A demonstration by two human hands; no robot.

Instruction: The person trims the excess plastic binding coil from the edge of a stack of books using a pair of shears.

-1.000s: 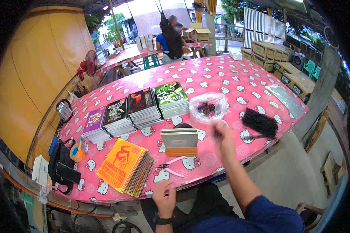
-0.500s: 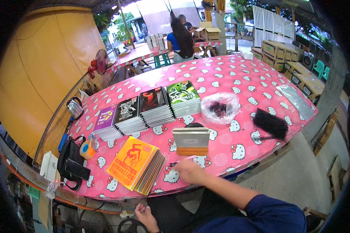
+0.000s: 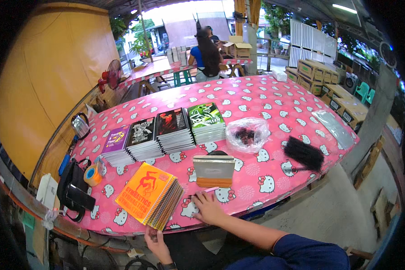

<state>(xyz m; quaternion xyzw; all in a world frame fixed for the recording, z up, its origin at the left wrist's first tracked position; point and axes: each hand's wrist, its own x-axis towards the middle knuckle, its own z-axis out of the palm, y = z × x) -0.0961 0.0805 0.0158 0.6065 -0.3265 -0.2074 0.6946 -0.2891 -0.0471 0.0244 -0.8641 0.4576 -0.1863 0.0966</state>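
Note:
A stack of orange spiral notebooks (image 3: 144, 191) sits near the table's front edge, slightly skewed. My left hand (image 3: 157, 245) is just below its front corner, fingers loosely extended toward the edge; whether they touch the stack is hard to tell. To the right of the stack, my right hand (image 3: 208, 208) rests on the pink tablecloth with its fingers spread. Just beyond those fingertips lies a slim pink pen-like tool (image 3: 210, 190). Behind it stands a wooden holder (image 3: 214, 182) with a grey upright plate (image 3: 214, 169).
Four-colour notebook piles line up farther back, from a purple one (image 3: 117, 141) to a green one (image 3: 206, 118). A clear plastic bag (image 3: 247, 135) and black binding coils (image 3: 303, 154) are at right. Orange tape (image 3: 92, 175) and a black bag (image 3: 72, 191) lie at left. People sit beyond.
My left hand has moved up to the notebook stack's front corner. My right hand has opened out flat on the tablecloth, beside the pink tool. The view has shifted slightly.

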